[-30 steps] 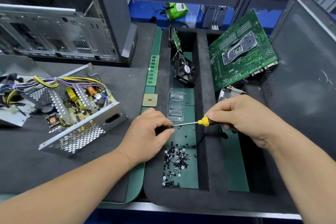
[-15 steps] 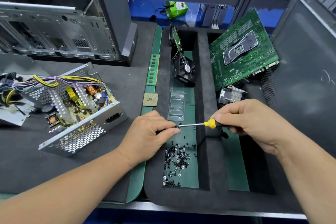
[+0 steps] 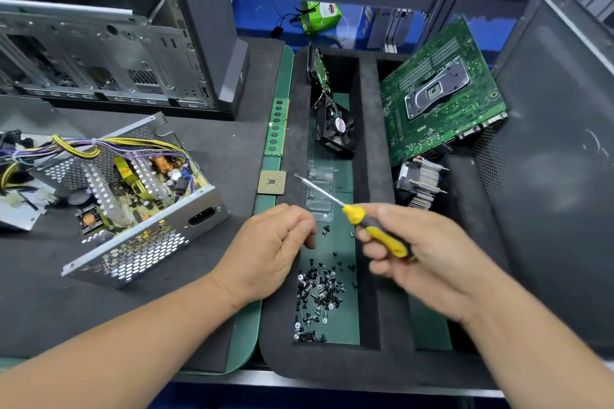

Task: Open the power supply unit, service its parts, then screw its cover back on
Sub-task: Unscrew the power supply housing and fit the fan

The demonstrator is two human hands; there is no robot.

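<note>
Black foam matting is covering the bench where the right hand (image 3: pixel 428 252) is gripping a yellow-handled screwdriver (image 3: pixel 352 209) at frame centre, the left hand (image 3: pixel 269 249) is curling beside it, perhaps pinching something unseen, above loose black screws (image 3: pixel 319 292), and the opened perforated-metal power supply unit (image 3: pixel 133 199) is sitting at left.

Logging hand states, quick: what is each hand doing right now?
Left hand: fingers curled, thumb against fingertips; whether it pinches anything cannot be told.
Right hand: holds the yellow-handled screwdriver.

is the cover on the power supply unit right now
No, the power supply unit lies open on the mat, its circuit board and wires exposed.
</note>
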